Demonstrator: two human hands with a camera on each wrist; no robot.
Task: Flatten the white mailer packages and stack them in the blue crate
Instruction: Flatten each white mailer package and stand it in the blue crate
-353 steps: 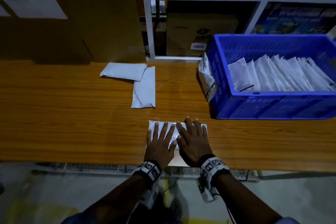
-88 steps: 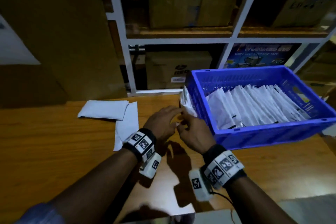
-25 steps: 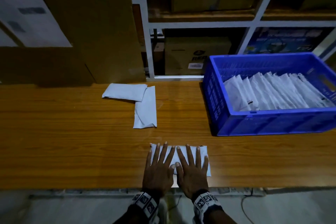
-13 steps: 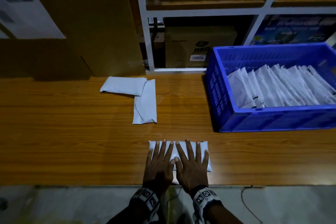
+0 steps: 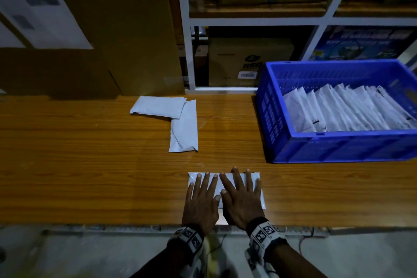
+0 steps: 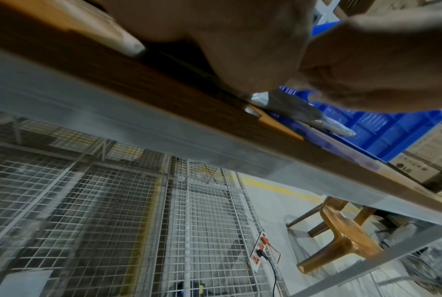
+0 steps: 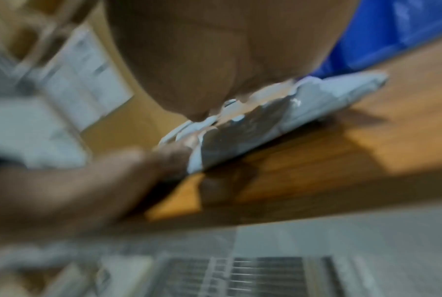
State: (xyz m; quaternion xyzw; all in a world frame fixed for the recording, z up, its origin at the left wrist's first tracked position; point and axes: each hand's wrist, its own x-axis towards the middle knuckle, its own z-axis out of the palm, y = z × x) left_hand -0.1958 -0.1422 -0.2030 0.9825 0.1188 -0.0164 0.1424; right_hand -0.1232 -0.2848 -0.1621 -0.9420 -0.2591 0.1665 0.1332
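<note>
- Pressing down side by side, the left hand [image 5: 201, 201] and right hand [image 5: 242, 198] lie flat, palms down, on a white mailer [image 5: 261, 196] at the near edge of the wooden table [image 5: 90, 176].
- Fingers of both hands are straight and spread, gripping nothing; the two thumbs nearly touch over the middle of the mailer.
- In the right wrist view, which is blurred, the palm sits on the crinkled mailer [image 7: 278, 112], whose corner sticks out past the hand.
- Two more white mailers lie further back on the table: a far one [image 5: 158, 109] lying crosswise, its right end overlapping the top of a second one [image 5: 184, 128] that runs lengthwise.
- At the right stands the blue crate [image 5: 338, 146], with a row of white mailers [image 5: 343, 108] leaning inside it.
- Behind the table are a white shelf frame [image 5: 189, 52] and cardboard boxes [image 5: 248, 61].
</note>
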